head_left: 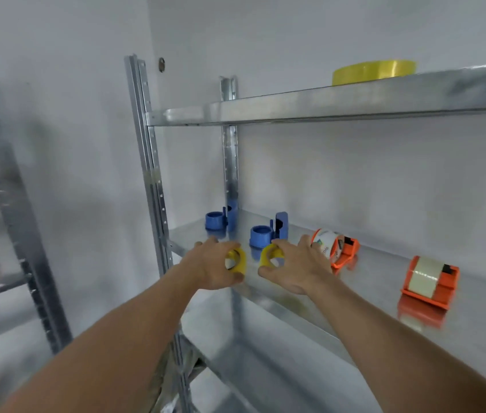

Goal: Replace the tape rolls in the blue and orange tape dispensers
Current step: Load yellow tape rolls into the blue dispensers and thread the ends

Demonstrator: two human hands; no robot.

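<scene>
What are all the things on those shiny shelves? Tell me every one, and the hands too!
blue tape dispensers: 2, blue, middle shelf, far left and just right of it
orange tape dispensers: 2, orange, middle shelf, one behind the right hand, one farther right
small yellow tape rolls: 2, yellow, one in each hand
big yellow roll: 1, yellow, top shelf
metal shelving: 1, silver, against the white wall
left hand: 1, grips a small roll
right hand: 1, grips the other small roll
</scene>
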